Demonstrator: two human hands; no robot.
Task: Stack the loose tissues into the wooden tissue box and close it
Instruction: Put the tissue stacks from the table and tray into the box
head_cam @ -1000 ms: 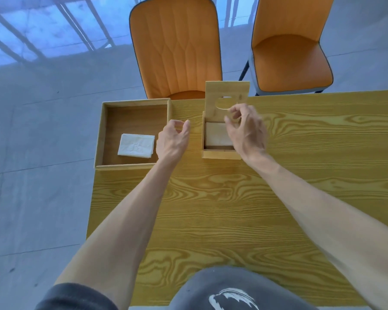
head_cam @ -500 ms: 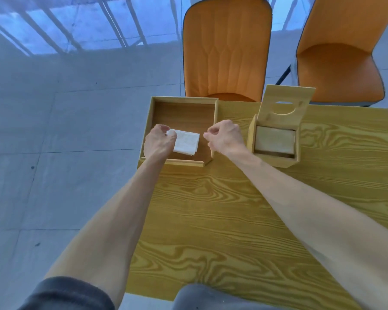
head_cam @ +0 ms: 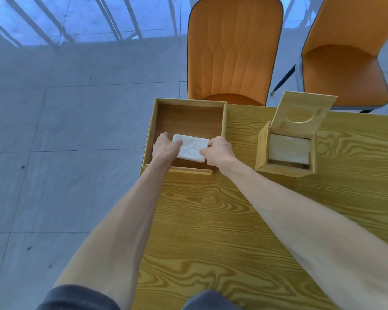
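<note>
A white folded stack of tissues (head_cam: pixel 192 148) lies in the near part of a shallow wooden tray (head_cam: pixel 224 118) at the table's far left corner. My left hand (head_cam: pixel 165 148) grips the stack's left end and my right hand (head_cam: pixel 218 151) grips its right end. To the right stands the wooden tissue box (head_cam: pixel 262 151) with its hinged lid (head_cam: pixel 302 113) tilted up and open. A pile of tissues (head_cam: pixel 288 148) fills the box's inside.
The yellow wood-grain table (head_cam: pixel 244 220) ends just left of the tray, with grey tiled floor beyond. Two orange chairs (head_cam: pixel 233 48) (head_cam: pixel 347 59) stand behind the table's far edge.
Both hands left the tissue box, moved left to the tray and closed on the two ends of the tissue stack. The view shifted left with them.
</note>
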